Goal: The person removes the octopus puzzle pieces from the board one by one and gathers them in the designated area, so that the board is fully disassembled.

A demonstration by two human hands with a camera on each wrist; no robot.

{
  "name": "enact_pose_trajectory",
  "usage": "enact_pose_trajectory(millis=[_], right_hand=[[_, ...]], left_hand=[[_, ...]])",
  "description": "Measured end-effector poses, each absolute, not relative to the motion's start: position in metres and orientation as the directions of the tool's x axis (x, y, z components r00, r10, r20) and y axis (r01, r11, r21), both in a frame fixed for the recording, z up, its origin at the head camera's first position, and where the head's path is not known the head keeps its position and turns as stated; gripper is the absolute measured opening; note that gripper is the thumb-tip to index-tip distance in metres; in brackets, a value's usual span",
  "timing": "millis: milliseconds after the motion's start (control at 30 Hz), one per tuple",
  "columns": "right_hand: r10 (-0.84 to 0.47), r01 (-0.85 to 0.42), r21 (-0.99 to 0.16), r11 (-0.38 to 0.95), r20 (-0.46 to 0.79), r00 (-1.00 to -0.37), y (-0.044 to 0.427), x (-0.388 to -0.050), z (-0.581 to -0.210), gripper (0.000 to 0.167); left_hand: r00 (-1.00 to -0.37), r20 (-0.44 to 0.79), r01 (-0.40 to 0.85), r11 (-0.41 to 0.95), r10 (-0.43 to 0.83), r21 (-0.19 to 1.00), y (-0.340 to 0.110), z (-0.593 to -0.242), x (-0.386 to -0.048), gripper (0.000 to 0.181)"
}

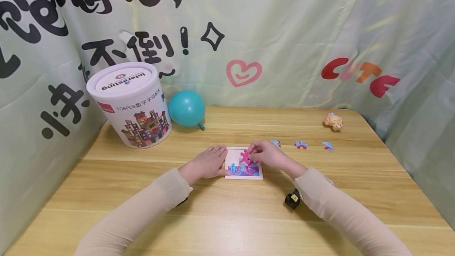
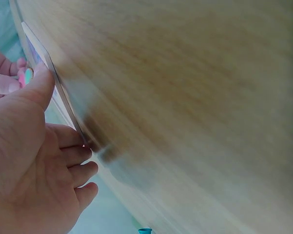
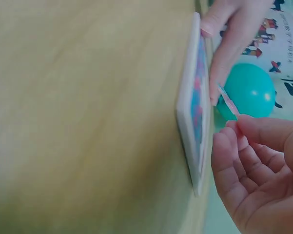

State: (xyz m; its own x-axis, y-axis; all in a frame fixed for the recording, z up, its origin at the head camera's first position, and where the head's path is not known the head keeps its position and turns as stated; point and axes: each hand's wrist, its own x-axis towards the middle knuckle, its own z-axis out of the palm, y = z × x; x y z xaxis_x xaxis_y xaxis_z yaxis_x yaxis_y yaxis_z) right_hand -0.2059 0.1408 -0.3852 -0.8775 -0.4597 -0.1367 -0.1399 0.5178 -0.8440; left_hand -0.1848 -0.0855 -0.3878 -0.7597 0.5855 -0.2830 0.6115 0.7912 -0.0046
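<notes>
Fitting likely needs alignment: right hand [image 1: 266, 154] pinches pink jigsaw piece [image 3: 228, 101], loose left hand [image 1: 209, 162] touches pale square tray [image 1: 245, 177] at nine o'clock.

Printed curtains [image 1: 291, 42] are enclosing a wooden surface [image 1: 227, 220] where a block tub [image 1: 129, 106] and a teal balloon [image 1: 187, 108] are sitting, suggesting a play corner.

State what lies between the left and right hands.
The head view shows a pale square puzzle tray with pink and blue pieces in it; the right hand pinches a pink piece above it.
</notes>
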Motion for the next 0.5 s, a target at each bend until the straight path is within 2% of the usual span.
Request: enact_pose_trajectory(millis=[233, 500], right_hand=[[-0.455, -0.133, -0.881, 0.454, -0.101, -0.885, 0.167, -0.207, -0.378, 0.01], [-0.401, -0.099, -0.876, 0.471, -0.113, -0.909, 0.211, -0.205, -0.374, 0.016]], left_hand=[[-0.759, -0.279, 0.614, 0.789, 0.588, -0.006, -0.085, -0.387, -0.184, 0.078], [-0.754, -0.269, 0.624, 0.781, 0.599, -0.012, -0.086, -0.387, -0.183, 0.078]])
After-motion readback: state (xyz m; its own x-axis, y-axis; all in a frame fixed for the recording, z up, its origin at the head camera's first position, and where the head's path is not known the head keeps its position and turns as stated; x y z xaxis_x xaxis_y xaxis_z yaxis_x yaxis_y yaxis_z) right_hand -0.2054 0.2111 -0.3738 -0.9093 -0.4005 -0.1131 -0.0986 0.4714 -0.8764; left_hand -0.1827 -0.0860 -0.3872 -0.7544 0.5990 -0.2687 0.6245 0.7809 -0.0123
